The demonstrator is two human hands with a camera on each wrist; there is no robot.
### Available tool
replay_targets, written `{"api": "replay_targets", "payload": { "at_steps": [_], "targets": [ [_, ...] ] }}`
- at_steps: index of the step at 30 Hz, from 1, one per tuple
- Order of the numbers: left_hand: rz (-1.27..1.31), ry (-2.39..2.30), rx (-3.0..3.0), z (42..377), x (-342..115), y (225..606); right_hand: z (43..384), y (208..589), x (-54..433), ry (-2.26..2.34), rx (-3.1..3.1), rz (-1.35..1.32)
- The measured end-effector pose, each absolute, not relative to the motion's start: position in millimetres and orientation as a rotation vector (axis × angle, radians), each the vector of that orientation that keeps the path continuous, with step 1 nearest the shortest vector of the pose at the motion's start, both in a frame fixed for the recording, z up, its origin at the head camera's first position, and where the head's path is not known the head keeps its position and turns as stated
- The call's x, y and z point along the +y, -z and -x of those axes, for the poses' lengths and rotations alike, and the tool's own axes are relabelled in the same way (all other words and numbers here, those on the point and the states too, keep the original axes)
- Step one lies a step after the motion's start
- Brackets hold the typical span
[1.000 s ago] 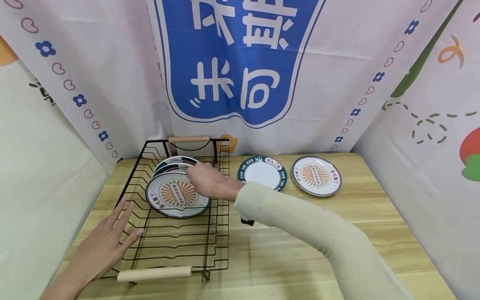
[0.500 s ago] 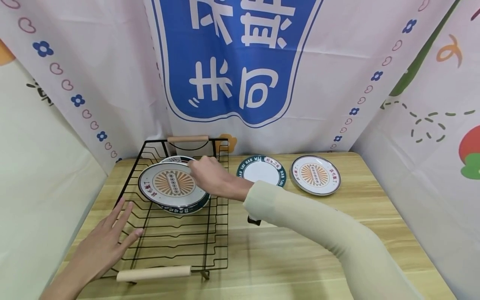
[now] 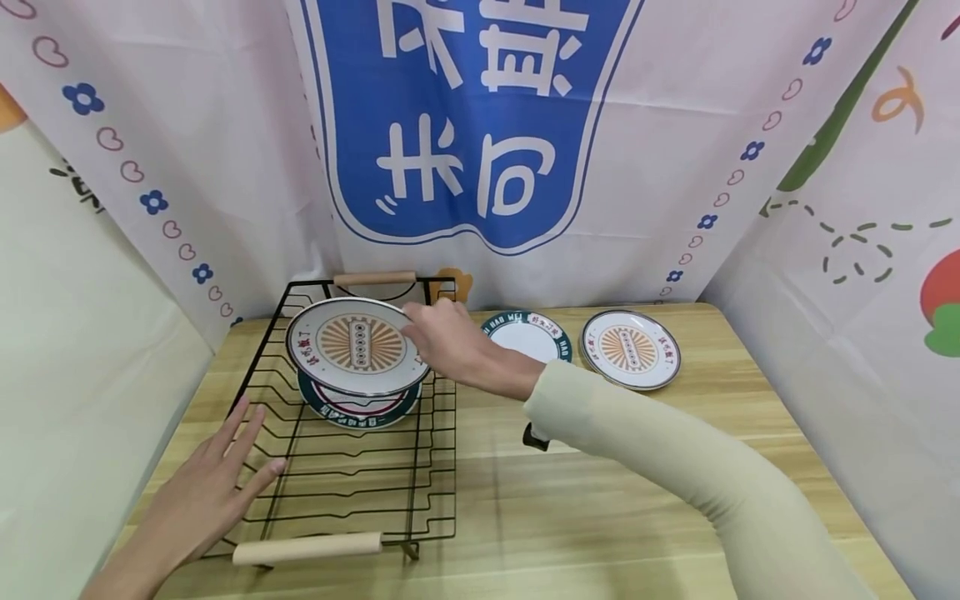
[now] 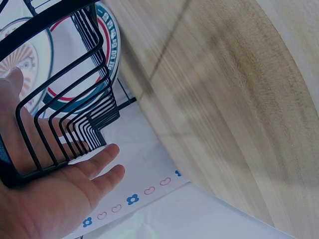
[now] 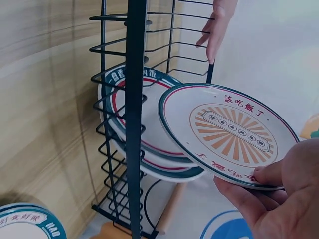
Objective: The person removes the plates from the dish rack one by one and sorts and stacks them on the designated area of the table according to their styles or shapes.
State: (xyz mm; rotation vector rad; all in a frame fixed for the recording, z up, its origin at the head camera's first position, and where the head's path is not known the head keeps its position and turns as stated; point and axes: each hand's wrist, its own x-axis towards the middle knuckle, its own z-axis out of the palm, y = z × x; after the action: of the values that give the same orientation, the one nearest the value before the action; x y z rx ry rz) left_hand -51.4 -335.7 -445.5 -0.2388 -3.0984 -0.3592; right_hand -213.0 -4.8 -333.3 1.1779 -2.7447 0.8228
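Note:
My right hand [image 3: 461, 343] pinches the right edge of a white plate [image 3: 360, 346] with an orange sunburst, thumb on top and fingers beneath in the right wrist view. That plate is tilted above the black wire dish rack [image 3: 352, 493]. Behind and below it, green-rimmed plates [image 5: 149, 119] lean in the rack's slots; the held plate partly hides them in the head view. My left hand [image 3: 198, 492] rests against the rack's left side with its fingers spread. In the left wrist view, the left-hand fingers [image 4: 102, 162] lie straight along the wires.
Right of the rack, a green-rimmed plate [image 3: 525, 335] lies on the wooden table [image 3: 637, 492], partly behind my right hand. Beside it is a small stack of sunburst plates [image 3: 630, 350]. The rack has wooden handles [image 3: 307, 548] front and back. Printed cloth [image 3: 480, 275] hangs behind.
My right hand has lifted the sunburst plate up out of the rack and slightly to the right, exposing the green-rimmed plate beneath. The left hand has stayed in place.

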Motion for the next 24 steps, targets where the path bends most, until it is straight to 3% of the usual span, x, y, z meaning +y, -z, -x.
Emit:
{"api": "replay_targets", "payload": {
  "at_steps": [11,24],
  "targets": [
    [0.229,0.359,-3.096,50,-337,447,214,318,34,-1.016,-2.711,-1.027],
    [0.24,0.339,-3.078,51,-336,444,218,300,90,-0.831,-2.687,-0.841]
  ]
}}
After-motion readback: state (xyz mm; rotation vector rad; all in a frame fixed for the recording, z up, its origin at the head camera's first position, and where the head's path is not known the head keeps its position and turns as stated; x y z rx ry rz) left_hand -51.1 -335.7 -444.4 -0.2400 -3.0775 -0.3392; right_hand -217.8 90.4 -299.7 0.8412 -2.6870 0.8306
